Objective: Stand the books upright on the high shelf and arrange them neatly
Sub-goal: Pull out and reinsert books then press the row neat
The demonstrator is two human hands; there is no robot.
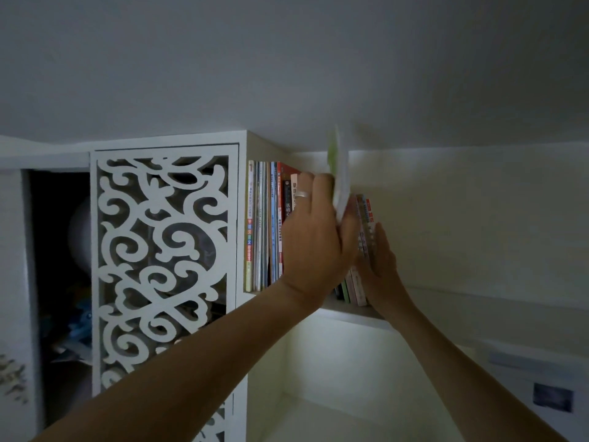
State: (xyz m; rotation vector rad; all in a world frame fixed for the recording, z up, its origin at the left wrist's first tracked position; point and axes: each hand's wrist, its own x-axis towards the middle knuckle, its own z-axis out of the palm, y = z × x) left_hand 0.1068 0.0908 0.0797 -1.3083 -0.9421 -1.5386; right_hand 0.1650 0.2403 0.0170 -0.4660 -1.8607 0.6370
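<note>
Green-edged thin book [338, 173], blurred, pinched low by left hand [314, 237] above the shelf [350, 311] row; right hand [381, 263] flat, fingers straight, bracing the end books [363, 237]; looks light and floppy, best gripped mid-spine.

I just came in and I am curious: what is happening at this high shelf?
A person is putting books in order on the high shelf. The left hand grips a thin green-and-white book, blurred and raised above the row. The right hand lies flat against the last books at the right end, which lean. At the left, a row of books already stands upright beside the carved white door.
</note>
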